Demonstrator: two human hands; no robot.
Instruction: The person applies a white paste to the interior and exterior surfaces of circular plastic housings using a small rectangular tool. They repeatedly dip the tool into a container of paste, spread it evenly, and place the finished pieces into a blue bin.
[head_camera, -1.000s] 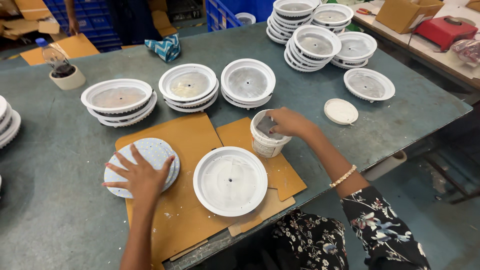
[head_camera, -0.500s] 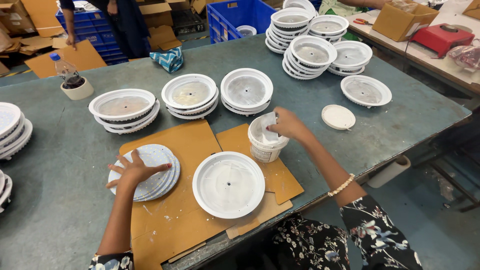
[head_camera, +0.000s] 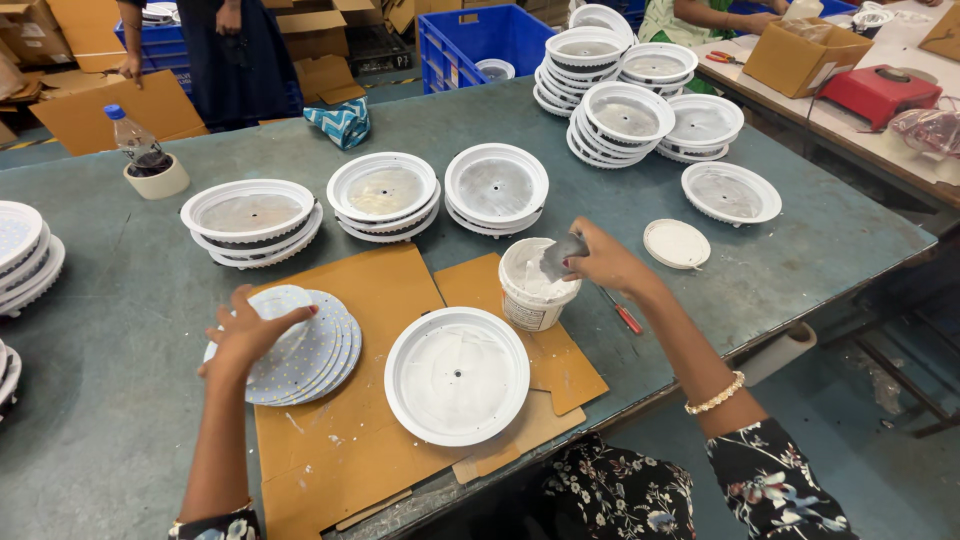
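White round housing lies on cardboard at lower centre between the hands, left hand spread on dotted discs, right hand pinching a grey scrap over the tub.

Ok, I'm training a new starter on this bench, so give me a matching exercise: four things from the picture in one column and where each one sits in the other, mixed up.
Things:
1. left hand
2. right hand
3. white round housing
4. red-handled screwdriver

Places:
A. on the green table, just right of the white tub
B. on the cardboard sheet, between the two arms
C. over the white tub, pinching a grey pad
D. flat on the stack of dotted round plates

Pairs: 1-D, 2-C, 3-B, 4-A
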